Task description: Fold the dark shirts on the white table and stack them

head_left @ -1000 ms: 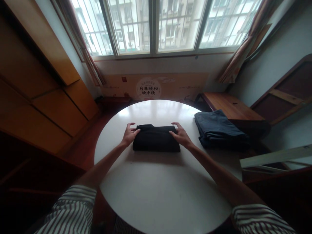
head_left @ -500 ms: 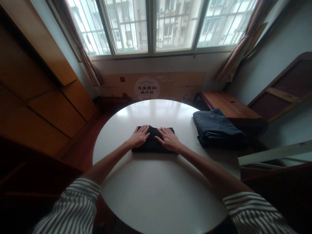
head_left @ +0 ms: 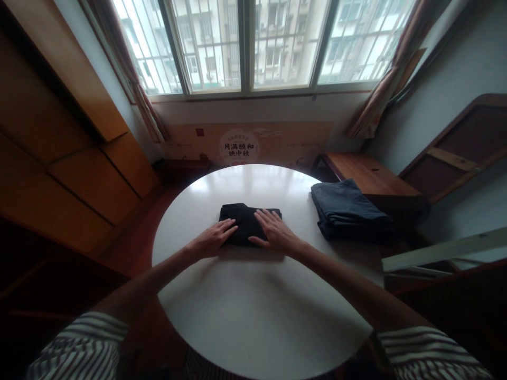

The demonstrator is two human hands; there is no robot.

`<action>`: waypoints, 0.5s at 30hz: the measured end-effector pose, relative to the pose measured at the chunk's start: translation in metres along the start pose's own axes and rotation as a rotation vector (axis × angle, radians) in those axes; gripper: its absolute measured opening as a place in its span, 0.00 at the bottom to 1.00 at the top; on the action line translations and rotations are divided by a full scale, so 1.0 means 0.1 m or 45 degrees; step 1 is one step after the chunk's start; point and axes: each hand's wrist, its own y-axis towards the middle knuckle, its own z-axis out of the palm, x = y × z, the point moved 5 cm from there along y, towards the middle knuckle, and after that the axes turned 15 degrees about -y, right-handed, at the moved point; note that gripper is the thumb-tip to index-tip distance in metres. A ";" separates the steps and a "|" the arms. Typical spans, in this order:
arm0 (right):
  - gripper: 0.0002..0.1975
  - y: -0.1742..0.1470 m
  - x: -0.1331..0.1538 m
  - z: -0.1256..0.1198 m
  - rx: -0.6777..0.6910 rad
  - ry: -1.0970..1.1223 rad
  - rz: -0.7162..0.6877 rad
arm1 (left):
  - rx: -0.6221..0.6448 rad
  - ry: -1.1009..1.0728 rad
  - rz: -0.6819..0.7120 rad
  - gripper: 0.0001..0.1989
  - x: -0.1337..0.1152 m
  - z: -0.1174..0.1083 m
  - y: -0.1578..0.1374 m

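A folded black garment (head_left: 244, 224) lies flat near the middle of the white round table (head_left: 253, 306). Its exact kind does not show. My left hand (head_left: 216, 236) rests at the garment's left near corner, fingers stretched out over the cloth. On the right part of the garment lies my right hand (head_left: 273, 232), palm down with fingers extended and the thumb spread towards the middle. Neither hand grips anything. Parts of the cloth are hidden under both hands.
A stack of folded dark blue clothes (head_left: 350, 208) sits at the table's right edge. Behind it stands a wooden side table (head_left: 372, 174). Orange-brown cabinets (head_left: 91, 174) line the left, and a barred window (head_left: 245, 47) is straight ahead.
My left hand has slid towards me and to the left, from the top of the garment to its near corner. My right hand has shifted slightly nearer, still flat on the cloth.
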 end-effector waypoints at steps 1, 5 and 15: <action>0.42 -0.01 0.14 -0.01 0.005 0.025 -0.084 | -0.013 -0.029 0.001 0.27 -0.01 -0.01 0.01; 0.37 0.03 0.41 -0.04 0.051 0.115 -0.103 | -0.042 -0.143 -0.026 0.20 -0.18 -0.20 0.13; 0.20 0.16 -0.01 -0.84 0.317 1.868 0.217 | -0.429 -1.282 -0.300 0.31 -0.20 -1.43 0.60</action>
